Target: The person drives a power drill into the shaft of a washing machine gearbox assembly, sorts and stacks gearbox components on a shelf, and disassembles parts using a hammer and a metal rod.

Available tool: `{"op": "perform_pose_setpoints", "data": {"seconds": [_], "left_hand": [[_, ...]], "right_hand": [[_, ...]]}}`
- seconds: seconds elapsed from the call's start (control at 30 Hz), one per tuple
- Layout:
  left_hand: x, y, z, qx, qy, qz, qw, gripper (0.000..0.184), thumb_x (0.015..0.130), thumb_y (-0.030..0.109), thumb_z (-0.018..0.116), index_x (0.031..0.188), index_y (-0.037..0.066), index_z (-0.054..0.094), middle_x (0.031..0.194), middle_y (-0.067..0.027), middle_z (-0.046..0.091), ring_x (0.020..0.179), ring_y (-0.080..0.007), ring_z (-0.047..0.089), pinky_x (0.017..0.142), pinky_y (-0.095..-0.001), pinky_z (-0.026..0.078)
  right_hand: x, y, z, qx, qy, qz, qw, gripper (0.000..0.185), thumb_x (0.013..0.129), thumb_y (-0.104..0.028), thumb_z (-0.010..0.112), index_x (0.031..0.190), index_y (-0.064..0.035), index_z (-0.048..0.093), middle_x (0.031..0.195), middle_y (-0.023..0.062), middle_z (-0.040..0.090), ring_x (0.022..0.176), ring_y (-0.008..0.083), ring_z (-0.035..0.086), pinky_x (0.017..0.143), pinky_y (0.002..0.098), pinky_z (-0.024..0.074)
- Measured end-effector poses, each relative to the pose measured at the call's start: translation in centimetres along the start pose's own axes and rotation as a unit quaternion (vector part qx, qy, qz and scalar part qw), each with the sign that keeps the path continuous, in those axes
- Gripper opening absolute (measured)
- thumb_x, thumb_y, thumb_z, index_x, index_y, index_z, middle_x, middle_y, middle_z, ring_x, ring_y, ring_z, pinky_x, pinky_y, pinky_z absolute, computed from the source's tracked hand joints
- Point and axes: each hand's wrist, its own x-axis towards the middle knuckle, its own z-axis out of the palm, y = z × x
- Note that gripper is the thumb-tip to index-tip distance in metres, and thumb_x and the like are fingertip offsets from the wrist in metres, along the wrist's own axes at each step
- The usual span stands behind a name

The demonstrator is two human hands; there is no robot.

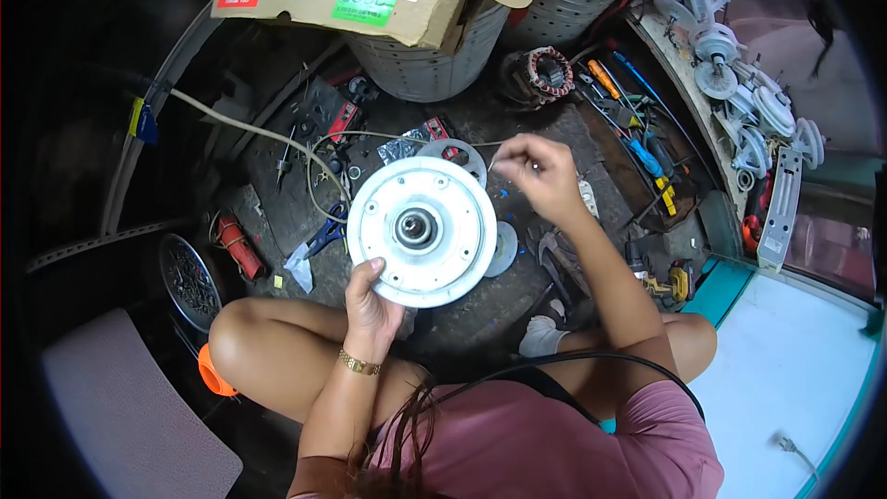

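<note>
My left hand [371, 305] grips the lower left rim of a round white metal motor housing [370, 231], thumb on its face. The housing is tilted up toward me over my lap, with a dark shaft [415, 226] in its central hub and several small holes around it. Off its upper right edge, my right hand [540, 176] is raised with fingers pinched together. Something thin and pale seems to be at the fingertips, too small to name. Partly hidden behind the housing are a grey spoked wheel [459, 152] and a smaller pale disc [503, 249].
A cardboard box [314, 23] rests on a perforated metal drum [407, 69]. A copper-wound stator [551, 72] sits near several screwdrivers and pliers [644, 155]. Blue-handled scissors [328, 231], a bowl of screws [189, 282] and a yellow power drill [682, 280] lie around me.
</note>
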Motion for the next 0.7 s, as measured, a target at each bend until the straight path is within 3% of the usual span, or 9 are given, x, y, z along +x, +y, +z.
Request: {"op": "perform_pose_setpoints", "data": {"seconds": [0.03,0.17,0.5,0.7], "left_hand": [[-0.1,-0.1,-0.1,0.003,-0.003,0.008,1.0,0.056,0.08,0.01,0.059,0.131,-0.005,0.041,0.126,-0.0156,0.054,0.117,-0.0267,0.053,0.105,-0.0419,0.039],[-1.2,0.1,0.6,-0.009,-0.024,0.018,1.0,0.056,0.079,0.008,0.06,0.131,-0.004,0.041,0.124,-0.0151,0.055,0.116,-0.0253,0.054,0.102,-0.0403,0.042],[-4.0,0.0,1.1,0.031,-0.08,0.043,0.995,0.058,0.077,0.007,0.06,0.131,-0.002,0.04,0.122,-0.0132,0.055,0.114,-0.0232,0.054,0.101,-0.038,0.043],[-4.8,-0.2,1.3,0.028,-0.084,0.053,0.995,0.059,0.077,0.007,0.061,0.131,-0.002,0.04,0.121,-0.0125,0.055,0.112,-0.0221,0.055,0.1,-0.0369,0.043]], "right_hand": [[-0.5,-3.0,0.0,-0.023,-0.027,-0.078,0.996,0.008,0.077,-0.001,0.069,0.085,0.0011,0.066,0.076,0.0035,0.064,0.062,0.0079,0.054,0.054,0.0232,0.0412],[-2.7,-6.3,1.0,-0.095,-0.06,-0.147,0.983,0.012,0.073,-0.001,0.071,0.082,-0.0026,0.064,0.078,0.0087,0.064,0.066,0.0226,0.064,0.057,0.0301,0.0483],[-4.9,-10.3,0.4,-0.236,-0.071,-0.245,0.938,0.013,0.068,0.001,0.072,0.079,-0.0029,0.065,0.074,0.0079,0.063,0.063,0.0221,0.063,0.055,0.0299,0.0481],[-6.1,-11.7,0.7,-0.265,-0.071,-0.256,0.927,0.013,0.067,0.001,0.072,0.078,-0.0017,0.064,0.075,0.009,0.064,0.067,0.023,0.065,0.058,0.0305,0.05]]}}
